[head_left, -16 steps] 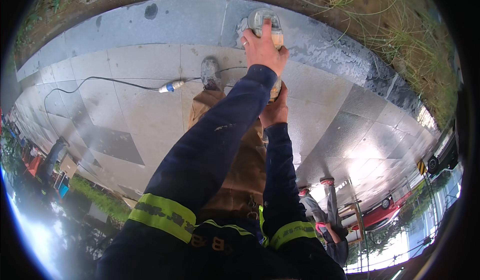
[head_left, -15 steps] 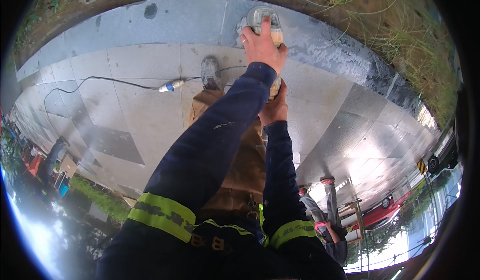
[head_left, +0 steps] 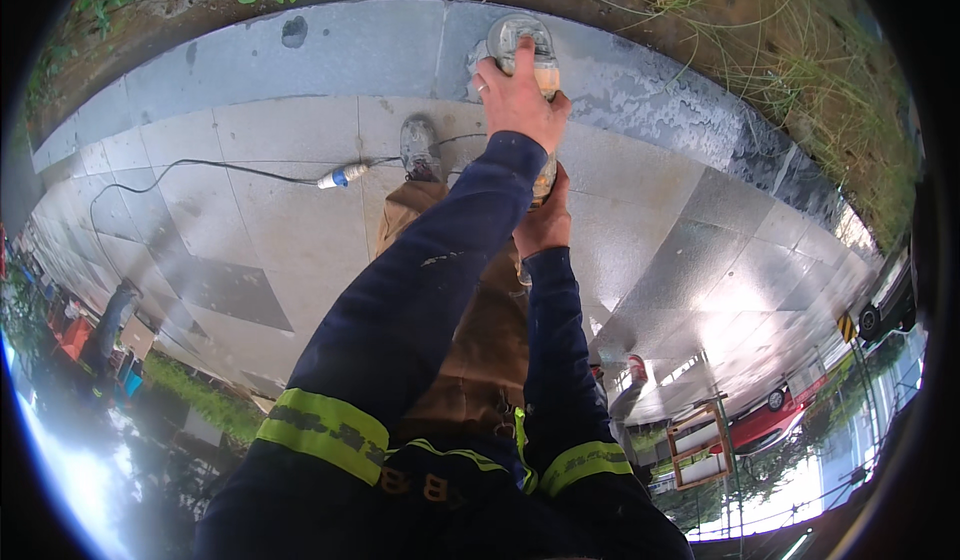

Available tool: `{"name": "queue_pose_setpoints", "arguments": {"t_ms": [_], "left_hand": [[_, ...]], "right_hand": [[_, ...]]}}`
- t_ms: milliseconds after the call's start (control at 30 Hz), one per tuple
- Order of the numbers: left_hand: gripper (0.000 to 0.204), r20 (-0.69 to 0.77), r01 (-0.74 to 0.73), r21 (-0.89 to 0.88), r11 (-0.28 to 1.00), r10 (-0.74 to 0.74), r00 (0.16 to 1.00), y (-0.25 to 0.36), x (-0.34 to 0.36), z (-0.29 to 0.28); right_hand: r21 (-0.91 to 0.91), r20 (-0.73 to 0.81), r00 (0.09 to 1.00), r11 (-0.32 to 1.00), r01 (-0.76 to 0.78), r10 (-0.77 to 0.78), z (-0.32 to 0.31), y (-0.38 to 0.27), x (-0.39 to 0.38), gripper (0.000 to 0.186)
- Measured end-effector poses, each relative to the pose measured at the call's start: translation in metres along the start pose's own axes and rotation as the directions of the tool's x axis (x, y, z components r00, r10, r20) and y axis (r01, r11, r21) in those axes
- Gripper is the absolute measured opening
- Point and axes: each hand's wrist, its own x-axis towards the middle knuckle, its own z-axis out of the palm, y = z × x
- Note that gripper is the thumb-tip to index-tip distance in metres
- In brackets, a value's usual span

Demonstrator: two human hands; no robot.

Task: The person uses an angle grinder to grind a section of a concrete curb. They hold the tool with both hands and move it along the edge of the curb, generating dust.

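An angle grinder point(head_left: 547, 78), orange and grey with a round head, rests on the wet grey stone curb point(head_left: 380, 48). My left hand point(head_left: 520, 108) is closed over its front part, the index finger stretched along the head. Farther back, my right hand point(head_left: 546, 222) wraps round the rear of the body, which is partly hidden by my left sleeve. Pale, patchy residue point(head_left: 640, 85) marks the stone to the right of the tool. The underside of the grinder's head cannot be seen.
A dark cable point(head_left: 215, 163) with a white and blue plug connector point(head_left: 342, 176) crosses the paving point(head_left: 290, 220) near my shoe point(head_left: 420, 145). Soil and grass point(head_left: 800, 90) border the curb. Another person's legs point(head_left: 630, 390), a wooden frame point(head_left: 700, 443) and a red car point(head_left: 765, 422) show at lower right.
Both hands keep their hold, and the grinder stays at nearly the same spot on the curb. The person at lower right has moved mostly behind my right arm, uncovering the wooden frame.
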Motion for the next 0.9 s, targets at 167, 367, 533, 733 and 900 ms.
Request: {"name": "queue_pose_setpoints", "arguments": {"t_ms": [167, 367, 533, 733, 900], "left_hand": [[0.080, 0.034, 0.040, 0.014, 0.999, -0.041, 0.999, 0.000, -0.009, -0.010], [0.079, 0.009, 0.028, -0.035, 0.999, -0.028, 1.000, 0.008, 0.000, 0.000], [0.079, 0.001, 0.047, 0.008, 0.999, -0.047, 0.999, 0.001, 0.001, -0.008], [0.080, 0.048, 0.056, 0.000, 0.998, -0.056, 0.997, 0.009, -0.010, -0.003], [0.079, -0.022, 0.035, -0.016, 0.999, -0.035, 0.999, 0.004, -0.001, -0.002]], "right_hand": [[-0.073, -0.018, 1.000, 0.997, -0.022, 0.020, -0.001, -0.003, -0.012, 0.089], [-0.068, -0.006, 0.998, 0.995, -0.067, 0.067, -0.007, -0.009, 0.002, 0.088], [-0.093, 0.005, 0.999, 0.995, -0.036, 0.036, -0.003, -0.008, -0.002, 0.090], [-0.115, -0.039, 0.997, 0.991, -0.066, 0.062, -0.010, -0.003, -0.008, 0.093], [-0.082, 0.034, 0.997, 0.994, -0.069, 0.072, -0.010, -0.007, 0.000, 0.091]]}}
